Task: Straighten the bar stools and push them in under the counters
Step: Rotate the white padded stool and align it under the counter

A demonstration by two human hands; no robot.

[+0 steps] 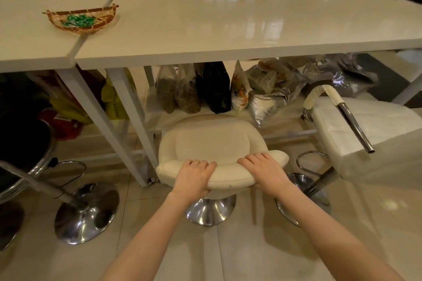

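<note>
You are on the pushing step with the cream stool in the middle. Your left hand and right hand both grip its low backrest, fingers curled over the top. The seat sits just in front of the white counter, with its far edge near the counter's front, not yet tucked under. Next, push it straight away from you, keeping clear of the counter leg on the left. Bags sit under the counter; they might block the seat, but it is hard to tell. The white stool on the right looks crooked and needs a turn too.
</note>
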